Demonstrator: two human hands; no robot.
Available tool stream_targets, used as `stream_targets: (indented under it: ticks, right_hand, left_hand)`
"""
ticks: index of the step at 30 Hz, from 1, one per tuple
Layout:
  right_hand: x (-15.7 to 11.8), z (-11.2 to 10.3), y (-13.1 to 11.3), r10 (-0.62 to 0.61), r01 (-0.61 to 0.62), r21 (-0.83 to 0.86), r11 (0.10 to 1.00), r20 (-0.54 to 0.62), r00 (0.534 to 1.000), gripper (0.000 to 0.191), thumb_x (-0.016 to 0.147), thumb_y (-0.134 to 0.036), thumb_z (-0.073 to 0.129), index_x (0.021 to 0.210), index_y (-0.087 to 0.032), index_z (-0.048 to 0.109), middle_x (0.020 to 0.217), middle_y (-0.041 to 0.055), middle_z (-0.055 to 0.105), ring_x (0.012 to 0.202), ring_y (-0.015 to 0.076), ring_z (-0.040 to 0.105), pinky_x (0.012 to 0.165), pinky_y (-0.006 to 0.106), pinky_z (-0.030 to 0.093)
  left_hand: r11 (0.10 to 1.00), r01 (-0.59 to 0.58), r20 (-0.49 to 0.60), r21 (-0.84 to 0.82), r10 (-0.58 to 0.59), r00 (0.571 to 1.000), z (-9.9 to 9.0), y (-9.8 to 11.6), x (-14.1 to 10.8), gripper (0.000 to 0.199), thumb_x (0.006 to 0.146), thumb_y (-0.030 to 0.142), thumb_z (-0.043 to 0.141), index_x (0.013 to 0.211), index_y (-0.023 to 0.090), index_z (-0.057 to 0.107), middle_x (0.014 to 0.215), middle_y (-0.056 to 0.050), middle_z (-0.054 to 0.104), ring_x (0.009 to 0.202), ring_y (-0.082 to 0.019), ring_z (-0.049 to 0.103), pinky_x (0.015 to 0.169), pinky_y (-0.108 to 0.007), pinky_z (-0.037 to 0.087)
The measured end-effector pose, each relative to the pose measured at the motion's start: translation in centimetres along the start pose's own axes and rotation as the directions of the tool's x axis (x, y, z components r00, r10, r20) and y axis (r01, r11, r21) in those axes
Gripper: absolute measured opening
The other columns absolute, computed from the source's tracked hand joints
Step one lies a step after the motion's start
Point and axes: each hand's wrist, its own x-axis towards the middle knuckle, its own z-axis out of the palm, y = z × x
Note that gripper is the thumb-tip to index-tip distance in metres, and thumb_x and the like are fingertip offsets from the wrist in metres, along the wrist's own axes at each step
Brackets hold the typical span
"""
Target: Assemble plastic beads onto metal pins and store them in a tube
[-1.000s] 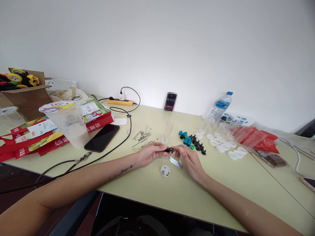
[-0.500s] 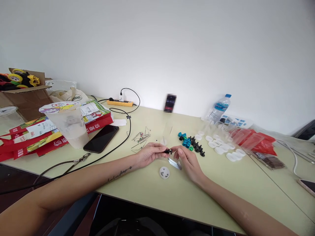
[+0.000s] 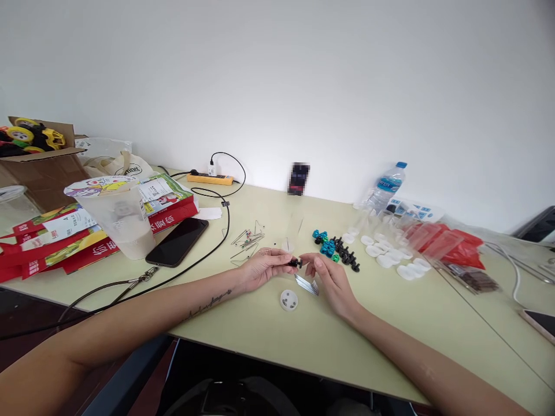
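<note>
Between thumb and fingers, my left hand [image 3: 265, 268] pinches a small black plastic part [image 3: 295, 263] with a flanged end. The curled fingertips of my right hand [image 3: 332, 280] meet close to that flanged end; what they grip, if anything, is too small to make out. Below the hands lie several thin metal rods [image 3: 307, 285] side by side. Nearer me sits a round white cap [image 3: 288, 300] with small metal pieces in it. A clear tube [image 3: 295, 224] stands upright behind my hands. Blue-green and black plastic parts [image 3: 328, 248] are grouped right of it, and loose bent wires [image 3: 248, 240] lie to the left.
At left are a phone [image 3: 177, 242], a drink cup [image 3: 117, 219], red packaging [image 3: 173, 214] and a box of toys [image 3: 41, 173]. A black cable [image 3: 212, 245] crosses the table. White discs [image 3: 392, 258], a water bottle [image 3: 389, 188] and red bags [image 3: 459, 248] are at right.
The whole view has shifted slightly, with things appearing a little higher. Both hands keep nearly the same pose around the black part.
</note>
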Motion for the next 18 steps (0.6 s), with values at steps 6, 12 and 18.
stream_targets:
  ticks: [6,12,18]
  right_hand:
    - [0.01,0.06,-0.05,-0.004,0.004,-0.026,1.000,0.009,1.000,0.042,0.095,-0.040,0.027,0.098,-0.019,0.063,0.077,0.0037,0.061,0.074,0.0167,0.056,0.071,0.030,0.042]
    - [0.07,0.12,-0.05,-0.004,0.004,-0.042,0.999,0.003,1.000,0.044,0.095,-0.042,0.026,0.102,-0.019,0.063,0.077,0.0043,0.061,0.073,0.0170,0.056,0.071,0.030,0.043]
    - [-0.02,0.03,-0.20,-0.012,0.012,-0.027,1.000,-0.007,1.000,0.041,0.095,-0.039,0.028,0.100,-0.020,0.064,0.078,0.0035,0.060,0.075,0.0167,0.056,0.071,0.029,0.041]
  left_hand:
    - [1.000,0.007,-0.016,0.013,-0.007,1.000,0.01,-0.02,0.04,0.019,0.073,0.020,0.069,0.086,0.006,0.067,0.080,-0.009,0.068,0.078,-0.015,0.066,0.079,-0.021,0.051]
    - [1.000,0.002,-0.017,0.011,-0.002,1.000,-0.07,-0.11,0.05,0.020,0.074,0.021,0.068,0.087,0.006,0.066,0.082,-0.009,0.068,0.080,-0.015,0.066,0.078,-0.020,0.051]
    - [1.000,0.002,-0.014,0.014,-0.001,1.000,0.04,0.02,-0.02,0.018,0.074,0.020,0.068,0.085,0.006,0.066,0.084,-0.009,0.068,0.080,-0.015,0.066,0.077,-0.019,0.051]
